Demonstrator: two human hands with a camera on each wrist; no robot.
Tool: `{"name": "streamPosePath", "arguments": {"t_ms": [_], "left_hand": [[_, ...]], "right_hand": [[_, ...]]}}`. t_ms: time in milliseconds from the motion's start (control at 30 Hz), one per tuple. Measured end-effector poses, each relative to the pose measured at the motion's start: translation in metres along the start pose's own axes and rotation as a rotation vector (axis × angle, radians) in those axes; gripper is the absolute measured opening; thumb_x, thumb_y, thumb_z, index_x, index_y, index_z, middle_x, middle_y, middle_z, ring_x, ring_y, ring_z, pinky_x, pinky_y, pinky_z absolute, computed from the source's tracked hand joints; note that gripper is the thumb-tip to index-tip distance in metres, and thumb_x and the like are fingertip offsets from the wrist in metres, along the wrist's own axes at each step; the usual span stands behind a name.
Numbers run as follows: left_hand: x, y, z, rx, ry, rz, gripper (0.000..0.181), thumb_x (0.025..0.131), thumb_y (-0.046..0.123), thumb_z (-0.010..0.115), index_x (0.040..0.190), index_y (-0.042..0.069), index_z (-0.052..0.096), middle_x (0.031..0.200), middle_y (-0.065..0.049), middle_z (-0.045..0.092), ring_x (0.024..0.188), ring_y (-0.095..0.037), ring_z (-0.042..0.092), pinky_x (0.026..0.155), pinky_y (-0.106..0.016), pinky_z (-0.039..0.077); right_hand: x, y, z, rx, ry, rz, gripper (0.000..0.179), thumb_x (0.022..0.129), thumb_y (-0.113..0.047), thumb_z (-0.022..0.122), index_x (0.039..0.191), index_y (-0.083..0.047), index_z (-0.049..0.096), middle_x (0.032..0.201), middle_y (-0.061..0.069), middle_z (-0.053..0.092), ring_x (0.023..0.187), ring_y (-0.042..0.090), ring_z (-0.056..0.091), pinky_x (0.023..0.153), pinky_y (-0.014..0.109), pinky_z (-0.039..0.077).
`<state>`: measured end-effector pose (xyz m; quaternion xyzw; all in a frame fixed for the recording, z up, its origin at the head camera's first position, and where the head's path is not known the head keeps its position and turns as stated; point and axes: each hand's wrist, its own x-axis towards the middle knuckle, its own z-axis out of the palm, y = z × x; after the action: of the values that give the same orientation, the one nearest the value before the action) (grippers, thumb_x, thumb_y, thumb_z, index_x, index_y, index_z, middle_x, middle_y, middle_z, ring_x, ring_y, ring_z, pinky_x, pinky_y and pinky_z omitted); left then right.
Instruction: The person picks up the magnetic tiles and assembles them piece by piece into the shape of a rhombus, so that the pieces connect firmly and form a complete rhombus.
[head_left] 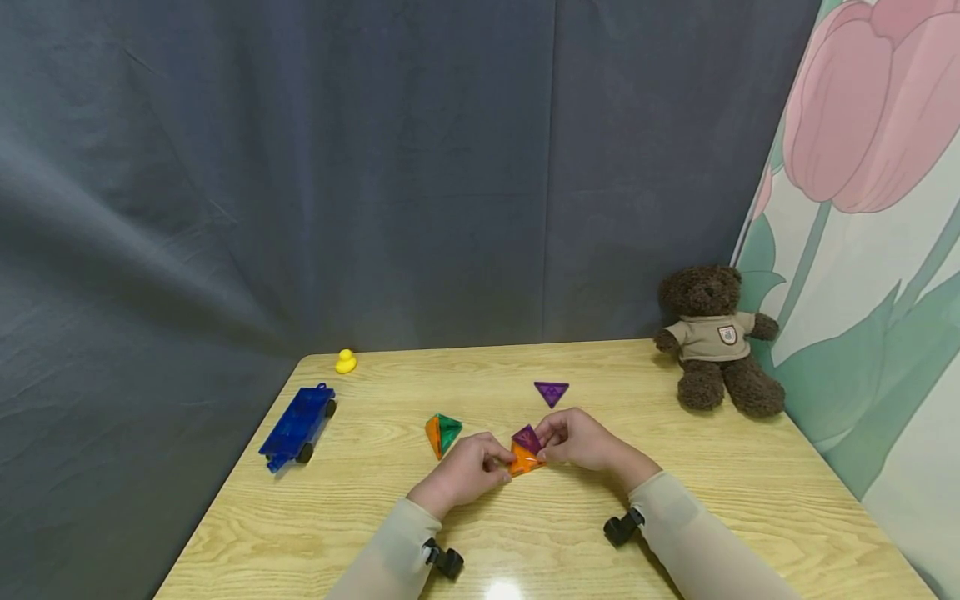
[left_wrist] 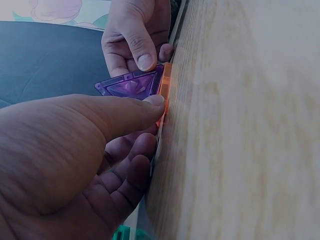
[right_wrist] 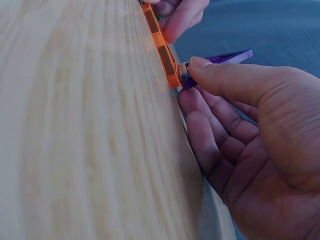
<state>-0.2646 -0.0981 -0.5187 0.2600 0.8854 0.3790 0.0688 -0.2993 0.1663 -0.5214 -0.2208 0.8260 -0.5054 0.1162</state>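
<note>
- Overall, a dark curtain (head_left: 420, 167) at the back: matte cloth, softly creased.
- Below, a table (head_left: 285, 517) of pale, wavy wood grain, smooth-looking; probably slick enough to let a flat tile skid under an uneven push.
- Far right, a teddy bear (head_left: 701, 287), shaggy brown plush clothed in beige, well apart from the handling.
- Far left, a translucent blue wheeled car (head_left: 298, 423), long and flat; apt to roll if knocked.
- Gripping at centre: left hand (head_left: 468, 471) pinching the orange tile (head_left: 522, 459), right hand (head_left: 585, 442) holding the purple tile (head_left: 527, 439) between thumb and fingers. Seam likely to part under opposing pulls.
- Just left of the left hand, an orange-and-green piece (head_left: 443, 434), glossy, faceted, apparently pyramid-like; easily toppled by a stray bump.
- Between both hands, orange tile low against the tabletop, shiny, dark strips in its rim, outline partly covered.
- Slanting up from its edge, purple tile: triangular, glassy, raised pattern; could flop over if released unbraced.
- Beyond, a loose purple triangle (head_left: 552, 392), liable to shift if brushed.
- Rear left, a yellow duck (head_left: 346, 362), small and rounded.
</note>
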Motion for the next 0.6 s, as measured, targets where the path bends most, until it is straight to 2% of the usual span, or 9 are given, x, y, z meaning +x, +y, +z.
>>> {"name": "streamPosePath", "arguments": {"t_ms": [433,600], "left_hand": [[-0.001,0.000,0.000,0.000,0.008,0.017,0.023,0.093,0.012,0.083,0.115,0.014,0.082,0.096,0.005,0.064,0.075,-0.003,0.056,0.069,-0.022,0.051],[-0.001,0.002,-0.001,-0.003,0.000,0.000,0.022,0.093,0.013,0.082,0.115,0.015,0.082,0.097,0.006,0.064,0.075,-0.003,0.057,0.070,-0.022,0.051]], "right_hand": [[0.000,0.003,-0.004,-0.015,-0.042,-0.013,0.016,0.089,-0.010,0.085,0.104,-0.009,0.078,0.095,0.004,0.074,0.085,0.020,0.067,0.073,0.028,0.056],[-0.001,0.005,-0.010,-0.026,-0.046,0.000,0.016,0.092,-0.015,0.083,0.107,-0.013,0.078,0.096,0.003,0.073,0.086,0.021,0.067,0.072,0.030,0.056]]}}
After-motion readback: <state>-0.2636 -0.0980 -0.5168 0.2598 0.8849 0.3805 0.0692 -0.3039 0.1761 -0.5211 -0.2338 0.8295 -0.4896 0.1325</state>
